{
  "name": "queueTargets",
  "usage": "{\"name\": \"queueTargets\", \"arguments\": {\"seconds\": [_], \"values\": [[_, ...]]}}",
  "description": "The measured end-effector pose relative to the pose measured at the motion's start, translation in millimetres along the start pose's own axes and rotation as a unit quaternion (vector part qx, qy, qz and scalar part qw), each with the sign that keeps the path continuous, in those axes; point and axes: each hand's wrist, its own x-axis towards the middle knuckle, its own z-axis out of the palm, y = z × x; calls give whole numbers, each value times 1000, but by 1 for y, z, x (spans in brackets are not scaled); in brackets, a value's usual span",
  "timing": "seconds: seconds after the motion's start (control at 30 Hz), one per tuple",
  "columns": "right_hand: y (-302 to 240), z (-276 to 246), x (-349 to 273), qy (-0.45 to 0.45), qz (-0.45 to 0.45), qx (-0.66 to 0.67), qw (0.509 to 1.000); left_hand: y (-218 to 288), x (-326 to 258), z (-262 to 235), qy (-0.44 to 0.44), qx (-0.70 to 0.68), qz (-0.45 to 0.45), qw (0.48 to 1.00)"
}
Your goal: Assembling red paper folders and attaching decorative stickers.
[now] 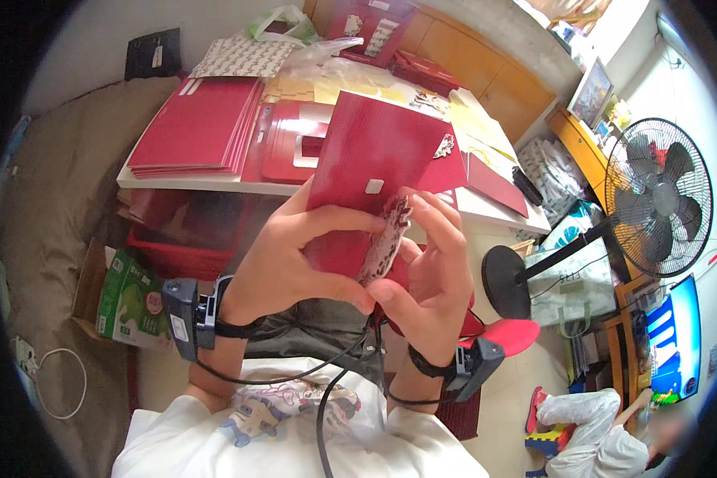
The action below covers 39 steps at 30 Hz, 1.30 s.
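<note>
- Left hand (283, 263): fingers closed on the red card (374, 171), thumb across its front face, card held above the lap.
- Right hand (430, 275): fingers pinch a patterned cut-out piece (384, 239) against the card's lower edge.
- Card's long axis runs upward, leaning right, top toward the surface (207, 182).
- Red crate (179, 255) under the surface; contents cannot be told.
- Stack of red sheets (195, 127) lies on the surface.

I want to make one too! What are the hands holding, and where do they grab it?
The left hand holds a red card by its lower edge. The right hand pinches a small patterned cutout against it.
</note>
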Motion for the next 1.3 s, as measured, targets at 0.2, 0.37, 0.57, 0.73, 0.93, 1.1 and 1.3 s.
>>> {"name": "queueTargets", "arguments": {"seconds": [0.2, 0.37, 0.57, 0.73, 0.93, 1.1, 1.3], "values": [[1, 2, -3, 19, -8, 36, 999, -2, -3, -2, -26, -26, -5, 999], [1, 5, -6, 7, -21, 30, 999, -2, -8, -5, -39, -56, 7, 998], [-2, 3, -11, -6, -21, 18, 1000, 1, -11, -5, -40, -26, -25, 999], [1, 1, -16, -19, -19, -2, 1000, -1, -11, -7, -55, -19, 24, 998], [1, 0, -18, -2, -27, -30, 999, -5, -15, -1, -46, 26, 67, 996], [-1, 1, -19, 23, -34, -18, 999, -2, -16, 4, -42, 6, 65, 997], [-1, 1, -20, 24, -25, 3, 999, -2, -16, 3, -46, 25, 80, 995]]}}
